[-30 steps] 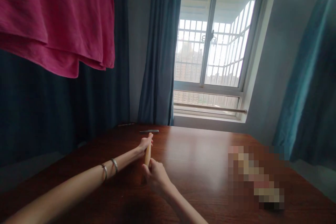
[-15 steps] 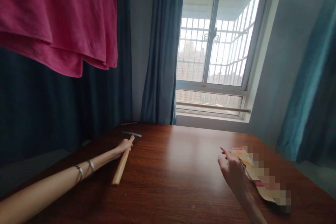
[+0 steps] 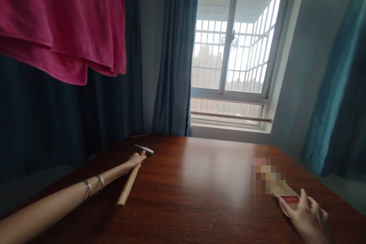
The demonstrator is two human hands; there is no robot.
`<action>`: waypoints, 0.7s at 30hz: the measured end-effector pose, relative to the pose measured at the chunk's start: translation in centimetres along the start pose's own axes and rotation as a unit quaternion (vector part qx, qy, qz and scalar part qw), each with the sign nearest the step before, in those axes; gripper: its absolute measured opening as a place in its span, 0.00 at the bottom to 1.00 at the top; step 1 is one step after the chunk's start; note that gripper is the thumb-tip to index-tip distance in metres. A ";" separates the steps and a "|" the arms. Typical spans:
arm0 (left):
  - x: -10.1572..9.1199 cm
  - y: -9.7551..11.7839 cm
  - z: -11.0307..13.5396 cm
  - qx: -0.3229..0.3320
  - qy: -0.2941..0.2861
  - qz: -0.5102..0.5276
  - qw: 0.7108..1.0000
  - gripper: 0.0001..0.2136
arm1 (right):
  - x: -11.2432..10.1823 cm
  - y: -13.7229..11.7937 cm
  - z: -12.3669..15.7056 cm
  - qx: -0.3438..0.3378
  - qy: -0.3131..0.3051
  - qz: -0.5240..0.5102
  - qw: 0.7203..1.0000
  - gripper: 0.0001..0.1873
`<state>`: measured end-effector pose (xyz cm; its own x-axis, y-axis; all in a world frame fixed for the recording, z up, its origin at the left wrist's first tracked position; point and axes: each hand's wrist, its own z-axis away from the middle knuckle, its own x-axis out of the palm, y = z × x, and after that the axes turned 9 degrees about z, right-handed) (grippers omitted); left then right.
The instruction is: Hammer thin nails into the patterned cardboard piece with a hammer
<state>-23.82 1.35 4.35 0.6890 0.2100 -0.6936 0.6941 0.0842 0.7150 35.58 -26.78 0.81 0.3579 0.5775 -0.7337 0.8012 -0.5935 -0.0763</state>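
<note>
Two hands rest well apart on the wooden table (image 3: 200,187). The left hand (image 3: 134,159) closes round the hammer (image 3: 128,185) just below its metal head, the handle lying toward the person. The right hand (image 3: 307,219), fingers spread, lies flat on a cardboard packet (image 3: 286,193).

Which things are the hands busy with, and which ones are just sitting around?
Hands busy with:
- hammer, with the left hand on its handle near the head
- brown paper packet, with the right hand touching its near end

Just sitting around:
- pink cloth hanging up
- blue curtains
- window
- wooden table underneath it all
</note>
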 end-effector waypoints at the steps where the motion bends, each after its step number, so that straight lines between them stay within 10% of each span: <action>1: 0.0 -0.1 -0.3 -0.006 -0.011 -0.007 1.000 0.15 | 0.0 -0.1 0.2 -0.001 -0.010 -0.002 1.000 0.43; 21: 0.0 -1.4 -1.7 0.025 -0.066 -0.200 0.977 0.15 | 4.0 0.0 1.0 0.004 -0.148 -0.083 0.985 0.43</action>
<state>-25.16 2.88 3.45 0.3799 0.0419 -0.9241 0.9201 0.0862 0.3822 36.60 -25.00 -2.80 0.0654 0.4790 -0.8754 0.8330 -0.5093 -0.2164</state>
